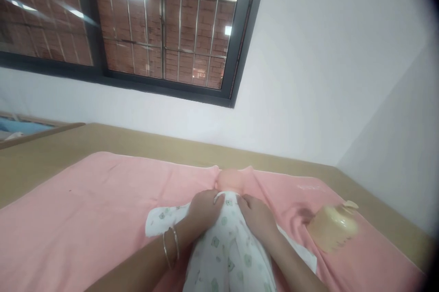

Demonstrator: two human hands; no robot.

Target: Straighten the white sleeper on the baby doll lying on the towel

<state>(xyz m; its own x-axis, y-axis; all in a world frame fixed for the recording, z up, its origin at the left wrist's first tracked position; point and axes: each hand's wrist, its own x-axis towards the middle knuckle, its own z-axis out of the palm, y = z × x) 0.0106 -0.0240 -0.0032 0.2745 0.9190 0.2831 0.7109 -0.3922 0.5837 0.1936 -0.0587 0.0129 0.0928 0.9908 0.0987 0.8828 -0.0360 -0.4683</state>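
A white baby garment (pixel 224 246) with small green prints lies spread on a pink blanket (pixel 113 196), its sleeves out to both sides. Just past its neckline shows a rounded, skin-coloured shape (pixel 230 180), like the top of a doll's head; the rest is hidden. My left hand (pixel 206 209), with two thin bangles (pixel 170 246) on the wrist, is closed on the left side of the neckline. On the other side of the neckline, my right hand (pixel 257 216) is closed on the cloth, thumb towards the middle. Some fingertips are hidden by the fabric.
A pale yellow, shiny, rounded item with a cap-like end (pixel 332 228) lies on the blanket at the right. The blanket covers a tan surface (pixel 144 138) against a white wall (pixel 308 77). Above is a dark-framed window (pixel 164 83) with bars. A wooden-edged box (pixel 41 134) stands far left.
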